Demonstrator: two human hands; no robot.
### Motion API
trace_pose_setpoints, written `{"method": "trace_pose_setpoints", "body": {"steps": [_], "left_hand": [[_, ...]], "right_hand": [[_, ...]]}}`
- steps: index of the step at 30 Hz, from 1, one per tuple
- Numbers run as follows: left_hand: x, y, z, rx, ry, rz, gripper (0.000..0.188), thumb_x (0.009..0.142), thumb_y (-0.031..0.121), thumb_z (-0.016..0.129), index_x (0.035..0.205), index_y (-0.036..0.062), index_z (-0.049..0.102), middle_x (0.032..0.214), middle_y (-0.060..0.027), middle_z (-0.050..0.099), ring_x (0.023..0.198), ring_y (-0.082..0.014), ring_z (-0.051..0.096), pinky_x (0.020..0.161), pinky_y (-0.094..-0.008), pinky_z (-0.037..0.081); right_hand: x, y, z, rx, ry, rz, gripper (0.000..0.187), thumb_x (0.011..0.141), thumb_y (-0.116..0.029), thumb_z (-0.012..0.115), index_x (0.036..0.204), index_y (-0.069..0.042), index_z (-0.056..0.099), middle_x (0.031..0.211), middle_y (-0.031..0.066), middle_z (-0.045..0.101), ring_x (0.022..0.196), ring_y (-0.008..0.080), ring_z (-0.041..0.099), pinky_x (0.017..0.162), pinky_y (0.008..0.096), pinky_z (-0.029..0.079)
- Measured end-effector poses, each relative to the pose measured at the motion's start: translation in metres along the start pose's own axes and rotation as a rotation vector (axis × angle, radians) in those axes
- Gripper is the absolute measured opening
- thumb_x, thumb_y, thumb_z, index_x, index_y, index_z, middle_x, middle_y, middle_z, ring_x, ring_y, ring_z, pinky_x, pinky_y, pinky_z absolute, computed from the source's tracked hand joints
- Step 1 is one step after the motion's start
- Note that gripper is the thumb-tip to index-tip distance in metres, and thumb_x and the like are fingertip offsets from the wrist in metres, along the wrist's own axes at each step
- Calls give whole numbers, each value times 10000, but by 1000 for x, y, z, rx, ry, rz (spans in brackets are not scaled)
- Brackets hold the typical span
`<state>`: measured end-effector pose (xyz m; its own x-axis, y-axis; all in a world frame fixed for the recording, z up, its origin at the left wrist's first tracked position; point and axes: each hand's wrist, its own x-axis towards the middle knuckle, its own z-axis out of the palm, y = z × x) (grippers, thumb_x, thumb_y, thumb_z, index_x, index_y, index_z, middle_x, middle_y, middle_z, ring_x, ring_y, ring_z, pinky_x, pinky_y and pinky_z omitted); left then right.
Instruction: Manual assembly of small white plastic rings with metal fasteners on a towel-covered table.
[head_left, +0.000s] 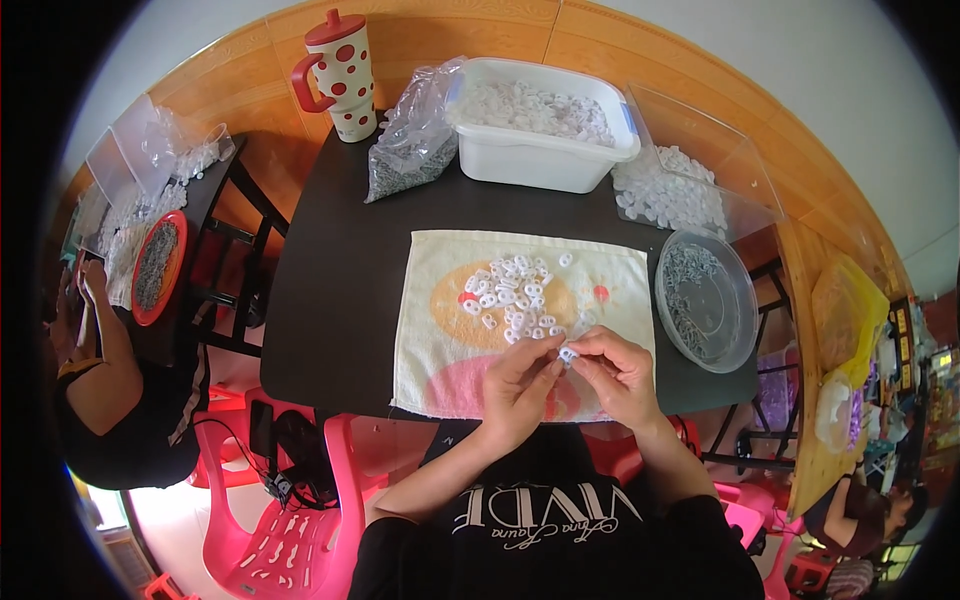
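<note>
Over the front part of a pale towel [425, 290], my left hand [520, 385] and my right hand [620, 375] meet. Between their fingertips they pinch a small white plastic piece [568, 355], with both thumbs and forefingers closed on it. Just beyond my fingers lies a loose heap of small white plastic pieces [510, 290], many with holes through them. A single white piece rests apart at the heap's upper right. Whether a metal part sits in the held piece is too small to tell.
Along the table's [330, 240] back stand a spotted tumbler [350, 85], a bag of small metal parts [410, 150], a white tub [530, 165] and a clear bin of white pieces [670, 190]. Right of the towel is a round clear tray [735, 310] with metal bits. Another person [110, 390] sits at left.
</note>
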<state>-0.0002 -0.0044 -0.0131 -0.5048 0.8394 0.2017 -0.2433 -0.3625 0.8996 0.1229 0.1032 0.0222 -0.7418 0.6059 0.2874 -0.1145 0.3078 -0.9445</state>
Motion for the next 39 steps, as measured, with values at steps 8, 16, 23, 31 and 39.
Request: {"method": "trace_pose_setpoints", "body": {"steps": [8,16,23,31,39], "left_hand": [[-1,11,5,116,-12,-123,368,899,-113,602,1242,17,638,960,-10,597,824,-66,569,729,-212,485],[7,20,-4,519,-96,62,373,838,-121,603,1195,-18,635,940,-107,636,800,-161,634,685,-261,517],[13,29,-12,848,-224,295,323,730,-100,591,1033,-24,672,916,-166,650,841,-346,625,707,-396,524],[10,17,-15,843,-271,305,268,692,-103,590,932,-17,672,886,-151,647,833,-347,604,712,-411,515],[13,22,-9,921,-327,383,241,660,-102,587,880,-18,637,857,-140,587,800,-339,560,662,-397,496]], "right_hand": [[-5,-1,-3,-150,4,-55,260,831,152,595,1050,28,661,845,81,609,739,166,569,657,264,435],[-6,4,-2,-405,-18,-242,254,780,158,614,1005,45,646,899,146,634,729,239,606,644,306,464],[-17,24,-8,-753,-168,-499,319,624,19,646,941,-3,620,918,128,575,756,308,579,608,402,446],[-21,18,-7,-758,-171,-514,277,644,-25,637,918,4,613,939,120,559,792,296,572,658,390,472],[-20,19,-8,-694,-200,-494,218,656,-7,643,866,6,587,905,110,536,774,286,556,645,382,470]]}}
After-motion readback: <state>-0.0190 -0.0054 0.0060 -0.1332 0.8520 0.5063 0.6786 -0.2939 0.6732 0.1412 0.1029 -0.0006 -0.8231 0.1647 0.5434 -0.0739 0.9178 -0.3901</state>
